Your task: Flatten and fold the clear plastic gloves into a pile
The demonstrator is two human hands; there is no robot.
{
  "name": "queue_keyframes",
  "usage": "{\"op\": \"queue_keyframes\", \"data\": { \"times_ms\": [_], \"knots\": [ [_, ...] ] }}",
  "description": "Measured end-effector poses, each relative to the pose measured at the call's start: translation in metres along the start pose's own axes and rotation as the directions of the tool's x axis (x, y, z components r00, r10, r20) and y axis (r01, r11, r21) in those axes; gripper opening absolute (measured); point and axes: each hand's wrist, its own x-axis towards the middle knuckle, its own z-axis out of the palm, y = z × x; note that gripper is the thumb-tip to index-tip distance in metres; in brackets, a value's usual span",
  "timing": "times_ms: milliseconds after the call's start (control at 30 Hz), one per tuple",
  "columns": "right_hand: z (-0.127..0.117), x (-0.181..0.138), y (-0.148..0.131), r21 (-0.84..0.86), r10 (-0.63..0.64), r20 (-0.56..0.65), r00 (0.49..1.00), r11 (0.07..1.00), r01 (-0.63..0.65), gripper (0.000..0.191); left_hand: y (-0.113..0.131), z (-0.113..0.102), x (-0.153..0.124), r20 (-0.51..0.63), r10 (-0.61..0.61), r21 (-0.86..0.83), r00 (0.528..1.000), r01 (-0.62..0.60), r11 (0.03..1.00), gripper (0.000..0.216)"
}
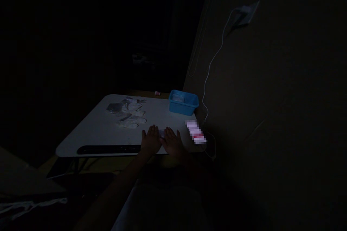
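Observation:
Side by side near the front edge of the white table (94, 130), my left hand (151, 140) and my right hand (172, 141) lie flat, palms down, with fingers stretched out. Between them shows a small pale, shiny piece (162, 133) that looks like clear plastic. Both hands touch or partly cover it; the rest of it is hidden. To the left lie several flat whitish pieces with rounded ends (132, 120), whose kind I cannot make out in the dim light. Crumpled clear plastic (115, 107) lies beside them.
A blue plastic basket (182, 108) with something pale inside stands at the back right. A lit phone (195, 132), its screen blurred, lies at the right edge. A white cable (208, 72) hangs from a wall outlet (248, 13). A dark slot (108, 149) runs along the front edge.

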Motion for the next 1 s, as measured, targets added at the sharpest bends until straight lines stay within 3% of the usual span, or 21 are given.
{"op": "queue_keyframes", "data": {
  "times_ms": [100, 200, 267, 633, 767, 1000],
  "knots": [
    [-0.001, 0.000, -0.001, 0.019, 0.001, 0.009, 1.000, 1.000, -0.001, 0.050, -0.002, -0.001, 0.000, -0.035, 0.033, -0.004, 0.999, -0.033, 0.999, 0.055],
    [-0.003, 0.000, -0.002, 0.040, -0.003, 0.015, 1.000, 0.999, 0.002, 0.052, -0.006, 0.000, 0.003, -0.021, 0.277, -0.041, 0.961, -0.278, 0.960, 0.056],
    [-0.004, 0.000, -0.003, 0.047, -0.003, 0.023, 1.000, 0.999, 0.002, 0.052, -0.009, 0.002, 0.004, 0.020, 0.371, -0.059, 0.928, -0.369, 0.928, 0.054],
    [-0.012, -0.001, -0.007, 0.051, 0.048, 0.075, 0.996, 0.997, -0.052, 0.054, -0.007, 0.010, 0.005, 0.083, 0.289, 0.027, 0.954, -0.292, 0.956, 0.052],
    [-0.009, -0.003, -0.006, 0.077, 0.111, 0.027, 0.993, 0.991, -0.113, 0.054, -0.007, 0.010, 0.005, 0.062, 0.287, 0.023, 0.956, -0.288, 0.957, 0.051],
    [-0.007, 0.012, 0.038, 0.348, 0.069, 0.055, 0.996, 0.934, -0.084, 0.035, -0.004, 0.006, 0.002, -0.005, 0.291, 0.038, 0.957, -0.290, 0.956, 0.049]
  ]
}}
